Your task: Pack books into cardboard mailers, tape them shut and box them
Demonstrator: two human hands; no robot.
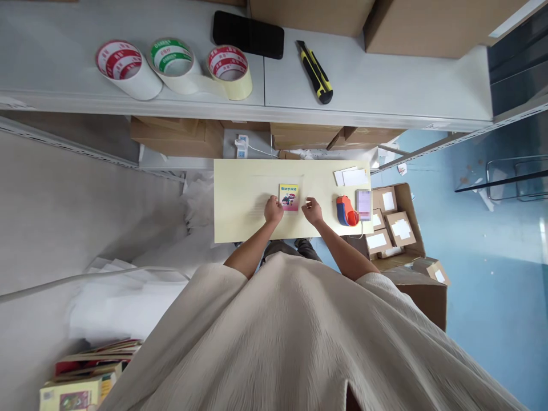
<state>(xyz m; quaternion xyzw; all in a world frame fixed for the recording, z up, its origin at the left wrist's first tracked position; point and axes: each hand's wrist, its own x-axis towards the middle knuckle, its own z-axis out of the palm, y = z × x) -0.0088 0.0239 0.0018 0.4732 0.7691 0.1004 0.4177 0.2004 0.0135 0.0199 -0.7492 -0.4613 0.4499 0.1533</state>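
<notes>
A small booklet (289, 197) with a yellow and pink cartoon cover is on the pale yellow table (240, 200). My left hand (274, 210) is closed at the booklet's left edge, its thumb side against the cover. To the right of the booklet, and apart from it, is my right hand (312, 210). Its fingers are curled together, and whatever may be between them is too small to make out. Farther right stands an orange and blue tape dispenser (347, 211), beside a phone (363, 204) with a lit screen.
White paper slips (351, 176) lie at the table's back right. An open carton (422, 242) of small labelled boxes stands right of the table. The shelf (398, 85) ahead carries tape rolls (171, 57), a black phone (248, 34) and a utility knife (314, 71). Books (77, 388) are stacked lower left.
</notes>
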